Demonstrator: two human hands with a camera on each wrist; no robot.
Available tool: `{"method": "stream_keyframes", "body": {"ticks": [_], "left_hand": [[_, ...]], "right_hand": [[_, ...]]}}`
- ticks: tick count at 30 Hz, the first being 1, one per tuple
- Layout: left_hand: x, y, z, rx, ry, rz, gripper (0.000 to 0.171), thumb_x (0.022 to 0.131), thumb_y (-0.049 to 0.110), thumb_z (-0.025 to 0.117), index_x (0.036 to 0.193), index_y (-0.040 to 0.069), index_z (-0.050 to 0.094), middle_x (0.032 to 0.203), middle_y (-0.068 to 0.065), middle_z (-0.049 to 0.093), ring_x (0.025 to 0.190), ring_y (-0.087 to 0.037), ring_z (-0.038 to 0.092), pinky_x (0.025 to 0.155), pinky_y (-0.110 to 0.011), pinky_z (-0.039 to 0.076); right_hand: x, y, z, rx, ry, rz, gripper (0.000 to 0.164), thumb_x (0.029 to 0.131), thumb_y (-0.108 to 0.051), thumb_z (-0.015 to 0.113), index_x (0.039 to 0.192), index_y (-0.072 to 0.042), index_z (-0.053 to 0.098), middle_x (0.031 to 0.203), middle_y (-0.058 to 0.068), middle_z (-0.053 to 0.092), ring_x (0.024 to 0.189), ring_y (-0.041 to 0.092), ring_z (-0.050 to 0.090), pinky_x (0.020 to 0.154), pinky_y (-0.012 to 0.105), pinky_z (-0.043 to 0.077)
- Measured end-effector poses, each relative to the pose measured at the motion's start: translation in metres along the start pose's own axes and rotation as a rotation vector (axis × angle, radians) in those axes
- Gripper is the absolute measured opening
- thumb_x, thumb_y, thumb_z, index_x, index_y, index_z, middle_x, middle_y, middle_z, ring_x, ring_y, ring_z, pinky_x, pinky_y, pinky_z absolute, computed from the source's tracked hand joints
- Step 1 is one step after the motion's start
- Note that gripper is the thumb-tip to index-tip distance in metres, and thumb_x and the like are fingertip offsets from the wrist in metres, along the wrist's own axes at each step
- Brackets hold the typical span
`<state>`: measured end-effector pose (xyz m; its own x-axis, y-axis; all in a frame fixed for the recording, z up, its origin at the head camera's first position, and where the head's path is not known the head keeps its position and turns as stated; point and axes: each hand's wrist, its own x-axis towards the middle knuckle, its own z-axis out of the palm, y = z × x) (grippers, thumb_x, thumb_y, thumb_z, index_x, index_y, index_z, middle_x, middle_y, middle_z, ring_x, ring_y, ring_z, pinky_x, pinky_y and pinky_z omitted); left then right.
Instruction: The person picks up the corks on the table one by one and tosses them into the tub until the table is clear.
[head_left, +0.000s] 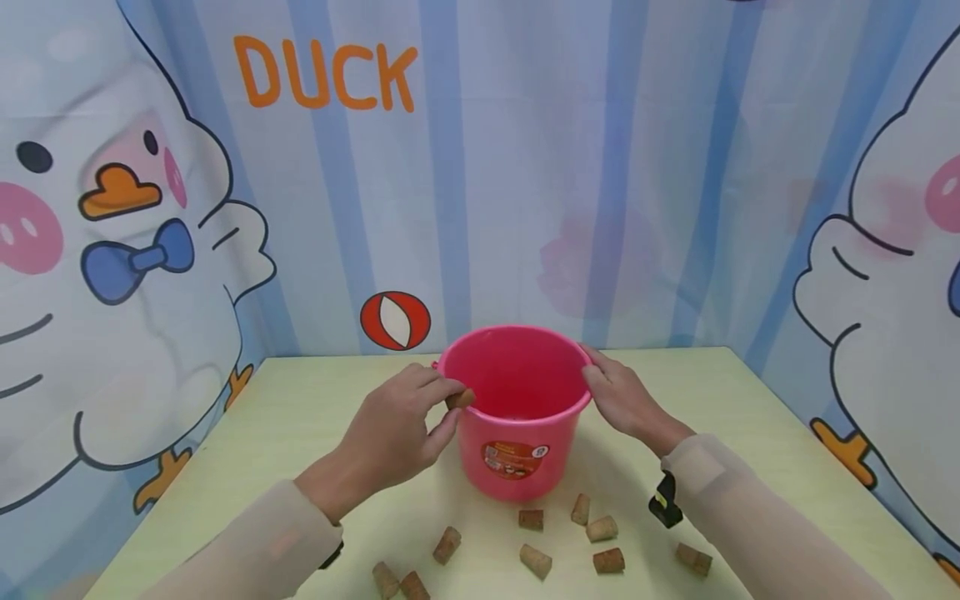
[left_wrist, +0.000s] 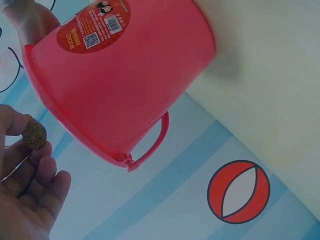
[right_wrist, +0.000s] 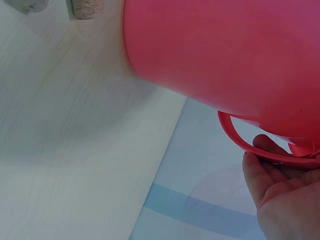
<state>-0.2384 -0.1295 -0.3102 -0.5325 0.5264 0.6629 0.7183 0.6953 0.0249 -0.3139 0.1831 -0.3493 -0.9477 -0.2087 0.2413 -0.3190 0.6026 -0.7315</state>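
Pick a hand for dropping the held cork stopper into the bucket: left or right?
Left, likely: the left hand pinches the cork stopper near the pink bucket, while the right hand is busy gripping the bucket's handle.

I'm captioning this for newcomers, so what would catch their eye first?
Probably the bright pink bucket on the pale table, held at its right by the right hand. At its left, the left hand pinches a cork; more corks lie in front. Behind, a striped curtain shows orange DUCK lettering, with big cartoon birds at both sides.
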Motion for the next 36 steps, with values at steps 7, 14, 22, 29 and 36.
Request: {"method": "stream_keyframes", "body": {"ticks": [7,14,22,29,36], "left_hand": [[0.008,0.002,0.006,0.003,-0.01,0.041,0.029,0.083,0.018,0.086,0.11,0.014,0.076,0.1,0.003,0.073,0.091,-0.012,0.064,0.079,-0.027,0.06],[0.017,0.004,0.012,0.035,-0.044,0.05,0.034,0.084,0.021,0.086,0.115,0.013,0.076,0.105,0.001,0.074,0.095,-0.015,0.066,0.083,-0.03,0.06],[0.025,0.007,0.019,0.052,-0.09,0.017,0.036,0.086,0.022,0.084,0.12,0.015,0.075,0.111,0.001,0.074,0.103,-0.017,0.064,0.087,-0.031,0.059],[0.03,0.012,0.022,0.113,-0.127,0.021,0.037,0.086,0.019,0.084,0.121,0.015,0.075,0.113,0.002,0.074,0.104,-0.017,0.064,0.088,-0.029,0.058],[0.033,0.015,0.024,0.137,-0.176,0.005,0.04,0.085,0.02,0.085,0.123,0.016,0.075,0.114,0.001,0.074,0.106,-0.019,0.063,0.089,-0.032,0.058]], "right_hand": [[-0.001,0.0,0.0,-0.02,0.007,0.002,0.058,0.108,-0.029,0.031,0.163,-0.009,0.028,0.154,0.017,0.048,0.136,0.041,0.048,0.109,0.063,0.042],[-0.002,-0.001,0.0,-0.028,0.004,0.007,0.058,0.108,-0.029,0.031,0.163,-0.008,0.027,0.156,0.018,0.045,0.139,0.042,0.045,0.11,0.063,0.04],[-0.001,-0.002,0.0,-0.039,0.011,-0.007,0.058,0.109,-0.029,0.029,0.162,-0.007,0.027,0.156,0.019,0.045,0.14,0.043,0.044,0.111,0.064,0.039],[-0.001,0.0,0.0,-0.026,0.008,-0.006,0.058,0.109,-0.03,0.029,0.162,-0.008,0.028,0.153,0.018,0.05,0.137,0.042,0.047,0.11,0.064,0.04],[0.0,-0.001,0.001,-0.023,0.009,-0.001,0.058,0.109,-0.03,0.03,0.163,-0.009,0.028,0.151,0.017,0.051,0.135,0.041,0.049,0.109,0.063,0.042]]}}
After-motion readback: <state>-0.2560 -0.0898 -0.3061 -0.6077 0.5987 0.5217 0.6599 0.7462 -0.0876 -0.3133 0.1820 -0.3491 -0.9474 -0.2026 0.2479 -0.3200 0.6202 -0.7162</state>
